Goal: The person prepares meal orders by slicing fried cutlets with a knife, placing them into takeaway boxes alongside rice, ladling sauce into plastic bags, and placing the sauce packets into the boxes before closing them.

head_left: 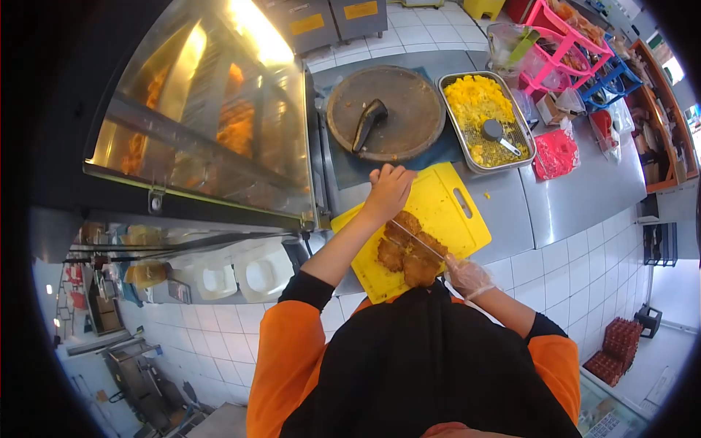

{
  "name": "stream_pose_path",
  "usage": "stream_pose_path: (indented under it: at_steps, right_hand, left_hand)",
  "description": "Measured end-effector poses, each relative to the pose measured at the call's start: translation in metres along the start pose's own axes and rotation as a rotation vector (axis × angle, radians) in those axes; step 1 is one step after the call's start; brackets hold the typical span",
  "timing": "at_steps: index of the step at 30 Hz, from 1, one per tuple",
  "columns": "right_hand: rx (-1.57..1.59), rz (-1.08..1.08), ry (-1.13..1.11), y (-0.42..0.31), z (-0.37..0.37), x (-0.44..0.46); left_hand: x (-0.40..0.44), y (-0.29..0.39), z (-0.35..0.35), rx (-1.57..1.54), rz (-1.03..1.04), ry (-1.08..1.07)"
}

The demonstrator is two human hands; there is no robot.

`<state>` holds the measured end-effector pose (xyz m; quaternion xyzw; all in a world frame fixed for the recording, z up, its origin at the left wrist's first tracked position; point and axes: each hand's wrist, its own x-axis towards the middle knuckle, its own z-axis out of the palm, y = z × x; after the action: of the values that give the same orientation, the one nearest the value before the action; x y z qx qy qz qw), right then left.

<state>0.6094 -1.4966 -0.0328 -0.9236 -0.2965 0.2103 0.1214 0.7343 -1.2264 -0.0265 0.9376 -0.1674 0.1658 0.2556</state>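
Observation:
A yellow cutting board (438, 191) lies on the steel counter with flat, browned fried pieces (420, 266) on it. The thin blade of a knife (418, 239) crosses these pieces diagonally. At the blade's near end is my right hand (469, 277), in a clear plastic glove, its fingers closed on the knife; the handle is hidden. My left hand (391, 191) is bare and over the board's far left edge, fingers curled; what they hold, if anything, is hidden. Beyond it, a dark pestle (369, 125) rests in a wide round stone mortar (416, 109).
Right of the mortar, a metal tray (493, 169) holds yellow crumbly food and a grey scoop (493, 131). A glass-fronted warming cabinet (212, 124) stands close on the left. Pink racks (558, 55) and a red plastic packet (556, 153) are at the right.

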Motion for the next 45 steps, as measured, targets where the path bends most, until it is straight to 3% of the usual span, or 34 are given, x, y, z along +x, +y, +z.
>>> stream_pose_path:
  at_steps: [4, 9, 14, 20, 24, 27, 30, 32, 35, 39, 45]
  right_hand:
    - [-0.041, 0.029, -0.069, -0.013, -0.028, 0.014]
    - [-0.049, 0.094, -0.287, -0.019, -0.055, 0.034]
    - [0.007, 0.072, -0.290, -0.009, -0.047, 0.038]
    - [0.025, 0.038, -0.232, 0.005, -0.017, 0.033]
    - [-0.024, -0.029, -0.011, 0.018, -0.011, 0.027]
    - [-0.009, 0.077, -0.255, 0.005, -0.053, 0.030]
    - [-0.061, 0.019, -0.176, 0.022, -0.044, 0.041]
    - [-0.017, 0.005, -0.176, 0.027, -0.032, 0.045]
    - [-0.073, 0.035, -0.346, 0.002, -0.076, 0.051]
    - [-0.001, 0.065, -0.439, 0.006, -0.079, 0.060]
    - [-0.094, 0.014, -0.341, 0.018, -0.055, 0.054]
  left_hand:
    - [0.006, -0.011, 0.017, -0.147, -0.047, 0.017]
    - [-0.002, -0.038, 0.035, -0.293, -0.098, -0.123]
    - [0.000, -0.042, 0.040, -0.374, -0.126, -0.195]
    - [0.001, -0.032, 0.025, -0.268, 0.022, -0.229]
    - [0.017, -0.023, 0.014, -0.212, 0.158, -0.035]
    - [0.031, -0.018, -0.004, -0.308, 0.163, -0.158]
    - [0.024, -0.027, 0.019, -0.412, -0.009, -0.344]
    - [0.021, -0.034, 0.024, -0.493, -0.087, -0.302]
    - [0.012, -0.040, 0.025, -0.573, -0.222, -0.383]
    - [0.009, -0.047, 0.032, -0.577, -0.182, -0.261]
    - [0.008, -0.047, 0.033, -0.461, -0.020, -0.250]
